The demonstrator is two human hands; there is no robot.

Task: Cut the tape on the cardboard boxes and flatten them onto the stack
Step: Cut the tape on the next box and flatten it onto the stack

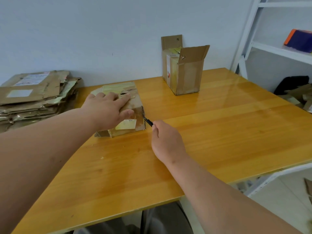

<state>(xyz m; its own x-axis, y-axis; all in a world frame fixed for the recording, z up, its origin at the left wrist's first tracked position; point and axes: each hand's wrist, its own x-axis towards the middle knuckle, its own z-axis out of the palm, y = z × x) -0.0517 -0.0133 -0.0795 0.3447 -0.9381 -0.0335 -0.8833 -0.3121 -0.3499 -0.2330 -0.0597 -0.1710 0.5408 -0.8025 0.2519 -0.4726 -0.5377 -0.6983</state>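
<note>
Left hand (108, 107) lies flat on the taped box (125, 112); right hand (166, 139) pinches a cutter (148, 121) at its corner. Stack (35, 97) at left; open box (184, 71) waits.

You have bright, even light with soft shadows; glare streaks the glossy yellow wooden tabletop (236, 102) toward two o'clock. The white metal shelving (249, 36) bows at the wide-angle edge, and detail is slightly soft throughout.

Low taped cardboard box (133, 105) lay flat on the wooden table (219, 125), taller box (184, 75) stood behind it with flaps open, flattened stack (33, 97) sat off the table's left end
</note>
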